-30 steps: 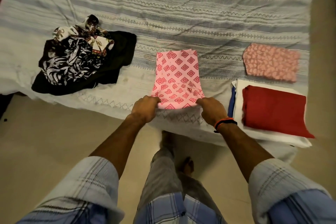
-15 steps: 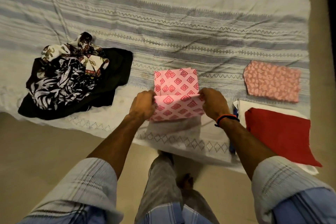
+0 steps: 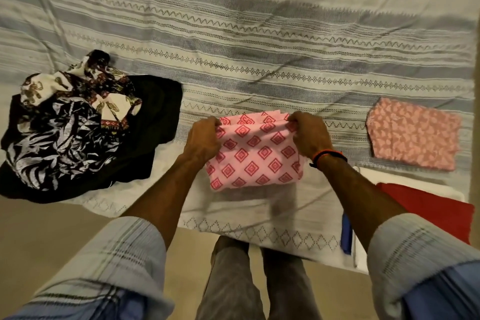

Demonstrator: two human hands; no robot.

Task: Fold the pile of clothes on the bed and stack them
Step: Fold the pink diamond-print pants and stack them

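both hands grip the pink cloth (image 3: 255, 156) on the bed (image 3: 259, 41): left hand (image 3: 204, 138) and right hand (image 3: 307, 135) have fingers curled on its far corners. unfolded pile (image 3: 75, 125) lies left of the fingers, folded stack (image 3: 428, 209) to their right.

Pink folded cloth (image 3: 255, 156) with red diamond print, paler pink leaf-patterned folded cloth (image 3: 413, 134), plain red folded garment (image 3: 431, 209), black-and-white leafy heap (image 3: 70, 132), grey-striped white bedsheet (image 3: 259, 41).
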